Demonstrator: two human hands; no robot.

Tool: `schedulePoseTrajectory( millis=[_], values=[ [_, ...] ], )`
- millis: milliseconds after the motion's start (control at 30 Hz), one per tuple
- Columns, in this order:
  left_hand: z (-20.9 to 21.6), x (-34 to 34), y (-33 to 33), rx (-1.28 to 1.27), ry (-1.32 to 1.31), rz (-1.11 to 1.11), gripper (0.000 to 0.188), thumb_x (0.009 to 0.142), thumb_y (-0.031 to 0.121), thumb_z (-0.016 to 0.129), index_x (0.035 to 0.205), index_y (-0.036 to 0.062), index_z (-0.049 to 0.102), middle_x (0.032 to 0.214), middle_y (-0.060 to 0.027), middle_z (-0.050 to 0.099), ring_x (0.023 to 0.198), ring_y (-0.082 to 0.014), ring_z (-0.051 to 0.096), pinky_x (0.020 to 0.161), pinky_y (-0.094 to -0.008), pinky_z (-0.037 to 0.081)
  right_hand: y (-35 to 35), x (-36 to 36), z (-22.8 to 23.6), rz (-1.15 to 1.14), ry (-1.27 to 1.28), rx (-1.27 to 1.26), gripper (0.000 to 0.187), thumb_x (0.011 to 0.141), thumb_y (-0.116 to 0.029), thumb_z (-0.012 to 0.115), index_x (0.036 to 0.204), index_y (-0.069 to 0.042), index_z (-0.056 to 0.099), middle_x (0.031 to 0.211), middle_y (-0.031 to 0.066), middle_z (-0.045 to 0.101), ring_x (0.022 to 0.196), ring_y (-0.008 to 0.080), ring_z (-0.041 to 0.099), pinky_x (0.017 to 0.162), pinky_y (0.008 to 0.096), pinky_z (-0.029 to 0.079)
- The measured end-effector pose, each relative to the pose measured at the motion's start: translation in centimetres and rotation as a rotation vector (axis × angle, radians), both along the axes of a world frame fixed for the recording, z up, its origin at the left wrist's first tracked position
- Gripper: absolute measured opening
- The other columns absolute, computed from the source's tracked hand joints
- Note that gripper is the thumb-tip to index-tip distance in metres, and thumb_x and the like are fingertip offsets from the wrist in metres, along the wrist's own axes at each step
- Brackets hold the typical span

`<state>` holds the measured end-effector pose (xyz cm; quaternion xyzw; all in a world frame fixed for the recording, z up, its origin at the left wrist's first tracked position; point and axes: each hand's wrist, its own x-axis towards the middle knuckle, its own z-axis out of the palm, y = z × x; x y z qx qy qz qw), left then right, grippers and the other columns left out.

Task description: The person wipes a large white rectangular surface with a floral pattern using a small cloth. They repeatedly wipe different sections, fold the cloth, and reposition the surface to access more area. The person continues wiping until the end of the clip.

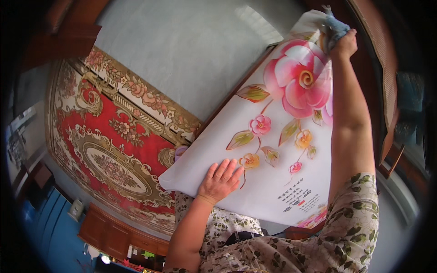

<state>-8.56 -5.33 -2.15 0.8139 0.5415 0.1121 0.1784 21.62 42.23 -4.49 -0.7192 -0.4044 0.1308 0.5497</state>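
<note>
A white tablecloth (277,168) printed with pink and yellow flowers covers a long table in front of me. My left hand (221,181) lies flat on its near part, fingers stretched out and holding nothing. At the far right end, my right arm reaches out, and my right hand (345,45) is closed round a bluish-grey cloth (336,28). This cloth is bunched up and rests against the tablecloth's far right edge. Part of it is hidden by my fingers.
A red and gold patterned carpet (125,136) covers the floor to the left. Dark wooden furniture (382,59) stands close along the right side. More wooden furniture (59,48) is at the far left. A brown cabinet (114,230) stands at the lower left.
</note>
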Motion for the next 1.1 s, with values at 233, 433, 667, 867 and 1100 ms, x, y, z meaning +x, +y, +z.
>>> schedulePoseTrajectory(
  millis=[233,433,667,867,1100],
  values=[
    [-0.5,0.4,-0.4,0.007,0.03,-0.004,0.052,0.083,0.04,0.059,0.13,0.0217,0.049,0.14,-0.0099,0.041,0.131,-0.0286,0.036,0.107,-0.0491,0.027,-21.9,-4.6,2.1,0.582,-0.832,-0.116,0.03,0.08,-0.011,0.064,0.11,-0.01,0.062,0.112,0.013,0.059,0.106,0.0343,0.054,0.09,0.042,0.042],
    [-1.3,0.7,-0.4,0.055,0.062,-0.02,0.056,0.081,0.038,0.06,0.132,0.0195,0.046,0.142,-0.013,0.037,0.132,-0.0327,0.034,0.106,-0.0524,0.028,-37.3,-1.4,4.5,0.626,-0.474,-0.429,0.027,0.08,-0.001,0.061,0.106,-0.01,0.061,0.1,0.0077,0.061,0.091,0.0255,0.055,0.082,0.0361,0.045],
    [-1.3,0.6,-0.6,0.041,0.12,-0.049,0.059,0.082,0.04,0.059,0.135,0.0203,0.043,0.143,-0.0137,0.035,0.134,-0.0332,0.032,0.108,-0.0519,0.026,-42.2,0.6,10.8,0.191,0.877,-0.644,0.026,0.099,-0.022,0.046,0.114,-0.004,0.055,0.102,0.0031,0.06,0.091,0.0098,0.056,0.081,0.0266,0.047],
    [-1.9,0.9,-1.0,0.097,0.127,-0.064,0.058,0.082,0.039,0.059,0.135,0.0178,0.044,0.144,-0.0151,0.034,0.134,-0.0349,0.031,0.109,-0.0521,0.025,-49.0,4.7,8.0,-0.08,0.292,-0.667,0.043,0.094,-0.033,0.053,0.129,-0.008,0.05,0.113,0.0121,0.059,0.102,0.0198,0.056,0.089,0.0309,0.045],
    [-1.7,1.3,-0.9,0.105,0.122,-0.095,0.059,0.083,0.034,0.058,0.135,0.0125,0.044,0.146,-0.0169,0.031,0.136,-0.0351,0.027,0.11,-0.0515,0.022,-52.8,1.7,5.0,-0.347,0.296,-0.718,0.04,0.085,-0.022,0.064,0.12,-0.004,0.056,0.092,0.0064,0.062,0.084,0.0149,0.058,0.076,0.0277,0.047]
  ],
)
